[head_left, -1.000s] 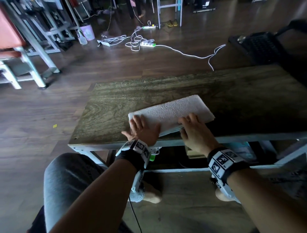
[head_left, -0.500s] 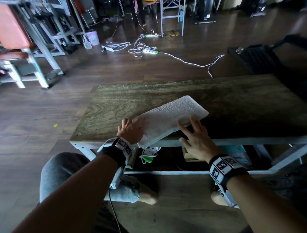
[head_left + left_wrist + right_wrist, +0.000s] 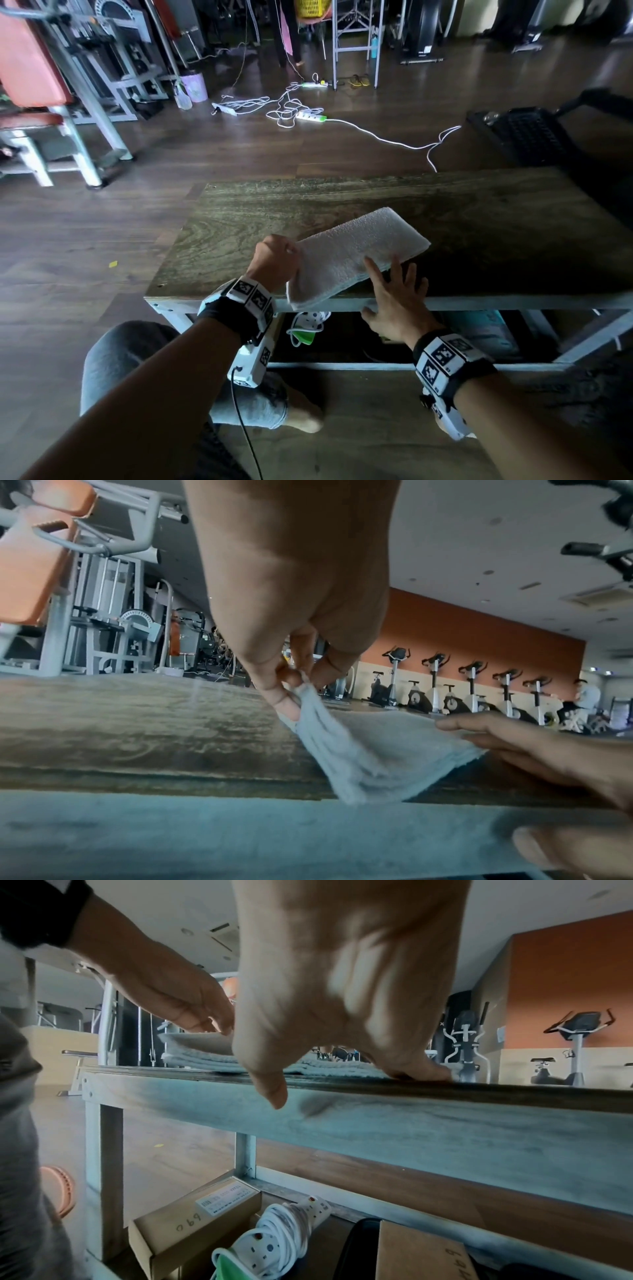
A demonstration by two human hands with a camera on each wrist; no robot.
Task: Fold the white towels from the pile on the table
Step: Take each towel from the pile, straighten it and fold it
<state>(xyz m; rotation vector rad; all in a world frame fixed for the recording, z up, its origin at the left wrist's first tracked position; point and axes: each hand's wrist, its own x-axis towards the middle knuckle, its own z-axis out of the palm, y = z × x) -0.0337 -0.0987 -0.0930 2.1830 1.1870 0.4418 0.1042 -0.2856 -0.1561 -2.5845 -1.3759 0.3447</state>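
1. Our left hand [image 3: 274,262] is pinching the near-left corner of the folded white towel [image 3: 356,255] between curled fingers [image 3: 286,696], lifting it.
2. Our right hand [image 3: 397,305] is lying with fingers spread, fingertips touching the towel's near edge.
3. The towel is lying at the table's [image 3: 308,205] front edge.

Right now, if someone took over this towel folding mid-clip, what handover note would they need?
Left hand: pinches the near-left end of the folded white terry towel, lifting it off the dark wooden table.
Right hand: open, fingers spread at the towel's near edge on the table's front rim.
Done: towel already folded into a long strip.
Left: probably fold the lifted end across. No pile of further towels is in view.
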